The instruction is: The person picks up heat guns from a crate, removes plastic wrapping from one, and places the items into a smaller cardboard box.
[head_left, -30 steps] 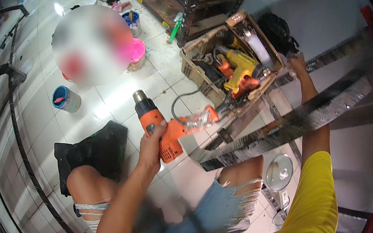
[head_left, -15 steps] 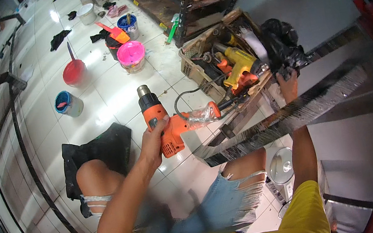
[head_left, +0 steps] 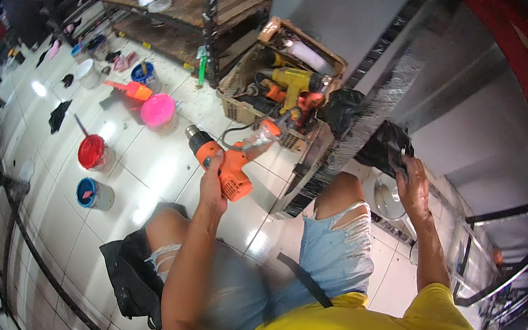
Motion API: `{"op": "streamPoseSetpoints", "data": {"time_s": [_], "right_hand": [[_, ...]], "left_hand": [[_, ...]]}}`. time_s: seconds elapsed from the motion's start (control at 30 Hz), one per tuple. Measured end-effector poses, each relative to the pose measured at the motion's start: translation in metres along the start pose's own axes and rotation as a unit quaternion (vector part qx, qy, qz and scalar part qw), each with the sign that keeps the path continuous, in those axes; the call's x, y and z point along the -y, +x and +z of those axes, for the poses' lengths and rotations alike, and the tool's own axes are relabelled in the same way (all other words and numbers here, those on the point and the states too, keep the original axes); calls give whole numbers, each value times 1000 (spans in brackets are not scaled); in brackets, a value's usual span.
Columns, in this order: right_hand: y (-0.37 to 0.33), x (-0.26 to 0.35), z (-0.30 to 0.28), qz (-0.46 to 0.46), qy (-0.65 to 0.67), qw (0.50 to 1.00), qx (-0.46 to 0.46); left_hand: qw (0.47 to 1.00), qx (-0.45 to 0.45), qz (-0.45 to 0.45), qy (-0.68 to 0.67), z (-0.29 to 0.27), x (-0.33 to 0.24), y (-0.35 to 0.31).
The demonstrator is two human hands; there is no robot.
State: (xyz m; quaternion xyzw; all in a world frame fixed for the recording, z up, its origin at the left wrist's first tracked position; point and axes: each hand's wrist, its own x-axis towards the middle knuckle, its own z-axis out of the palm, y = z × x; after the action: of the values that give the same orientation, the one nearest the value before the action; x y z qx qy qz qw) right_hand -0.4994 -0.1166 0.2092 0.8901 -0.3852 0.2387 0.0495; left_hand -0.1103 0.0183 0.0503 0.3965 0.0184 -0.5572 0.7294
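Note:
My left hand [head_left: 212,189] is wrapped around the body of an orange heat gun [head_left: 234,174], its metal nozzle pointing up and left. Clear plastic covers part of its handle, and a black cord runs from it toward the crate. On the right, my right hand [head_left: 414,192] grips the edge of a black plastic bag [head_left: 386,146]. That bag passes beneath a film-wrapped black bar [head_left: 374,107], and more black plastic shows beside the crate. A plastic crate [head_left: 233,107] holds a yellow power tool [head_left: 292,80], a white bottle [head_left: 309,57] and other tools.
Paint pails, among them a pink one [head_left: 159,114], a red one [head_left: 95,153] and a blue-rimmed one [head_left: 98,196], stand on the white tiled floor. Beyond them is a dark shelf rack [head_left: 211,30]. A round metal lid [head_left: 387,198] lies near my right knee. Red framing [head_left: 501,30] rises at right.
My right hand has drawn the black plastic bag away from the crate, under the bar and toward me. The left hand still holds the heat gun. The view has shifted.

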Motion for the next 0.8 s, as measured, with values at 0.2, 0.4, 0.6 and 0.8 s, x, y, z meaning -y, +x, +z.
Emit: {"op": "streamPoseSetpoints", "data": {"time_s": [0.2,0.4,0.6,0.8], "right_hand": [[-38,84,-47,-66,83,989,98],[-65,136,-59,-70,147,952,258],[-82,169,-47,-135,262,850,436],[-71,184,-62,-187,480,722,462]], "left_hand": [[998,57,-8,-10,5,-11,15],[1000,-2,24,6,-18,-2,35],[998,-17,13,56,-34,-2,51],[996,-42,50,59,-46,3,58]]}}
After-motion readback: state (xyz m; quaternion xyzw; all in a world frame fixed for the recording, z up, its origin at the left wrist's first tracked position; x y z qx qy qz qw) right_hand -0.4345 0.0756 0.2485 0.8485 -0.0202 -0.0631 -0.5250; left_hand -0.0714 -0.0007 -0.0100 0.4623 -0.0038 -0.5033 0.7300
